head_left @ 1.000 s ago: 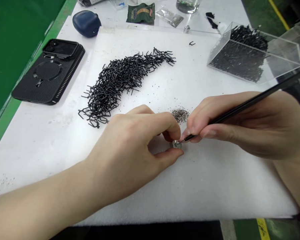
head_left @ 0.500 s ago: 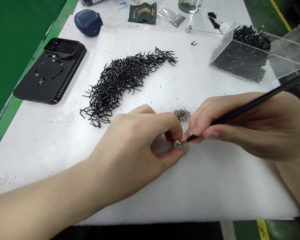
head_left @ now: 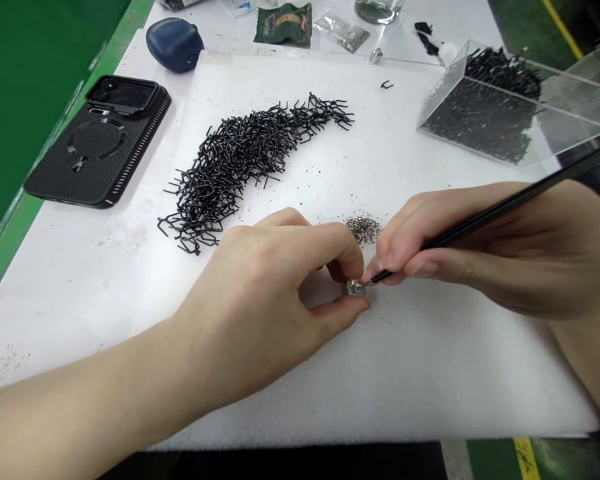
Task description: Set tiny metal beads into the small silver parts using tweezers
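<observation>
Between thumb and forefinger, my left hand (head_left: 275,280) pinches a small shiny metal block (head_left: 356,288) against the white foam sheet (head_left: 410,380). My right hand (head_left: 480,247) grips a slim black pen-like tool (head_left: 485,217), held slanted. Its thin metal tip meets the top of the block; whether it is a single point or tweezers I cannot make out. Just beyond the fingers lies a heap of tiny brown-grey metal bits (head_left: 364,229). A long pile of black forked wire pieces (head_left: 250,153) spreads farther back on the sheet.
A clear box (head_left: 510,127) of black pieces stands at back right. At left are a black phone (head_left: 100,140) and a dark blue rounded object (head_left: 175,44). A green packet (head_left: 283,24), a clear bag (head_left: 341,29) and a glass (head_left: 379,9) line the back. One forked piece (head_left: 387,85) lies alone.
The whole view has shifted very slightly. Both hands keep the same hold, and the tool tip stays at the metal block.
</observation>
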`<state>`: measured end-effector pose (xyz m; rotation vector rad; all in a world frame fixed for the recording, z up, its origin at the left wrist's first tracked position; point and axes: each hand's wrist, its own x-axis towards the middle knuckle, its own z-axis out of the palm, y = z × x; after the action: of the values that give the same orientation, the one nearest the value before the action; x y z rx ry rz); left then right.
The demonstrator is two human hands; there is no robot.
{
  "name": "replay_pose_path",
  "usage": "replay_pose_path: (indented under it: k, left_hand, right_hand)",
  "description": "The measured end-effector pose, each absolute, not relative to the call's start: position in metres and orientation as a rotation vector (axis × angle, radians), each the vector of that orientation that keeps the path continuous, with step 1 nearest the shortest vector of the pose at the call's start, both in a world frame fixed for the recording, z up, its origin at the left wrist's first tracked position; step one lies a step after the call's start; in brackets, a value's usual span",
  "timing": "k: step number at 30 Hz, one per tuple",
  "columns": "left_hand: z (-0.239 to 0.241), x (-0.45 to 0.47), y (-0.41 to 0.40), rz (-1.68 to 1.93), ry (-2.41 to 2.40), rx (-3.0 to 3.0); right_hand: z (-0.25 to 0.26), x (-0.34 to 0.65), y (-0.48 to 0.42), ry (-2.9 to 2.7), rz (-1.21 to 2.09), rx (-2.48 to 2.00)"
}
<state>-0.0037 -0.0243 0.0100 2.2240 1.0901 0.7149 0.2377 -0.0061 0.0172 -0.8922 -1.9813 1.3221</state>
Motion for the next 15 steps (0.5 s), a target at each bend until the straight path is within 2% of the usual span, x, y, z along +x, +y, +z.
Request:
replay_pose_path:
  k: [15]
  left_hand:
    - [0.0106,-0.0042,-0.0249,0.687,1.101,2.231]
  right_hand:
    - [0.0169,0.24,-0.0053,-1.975,1.337,-0.904]
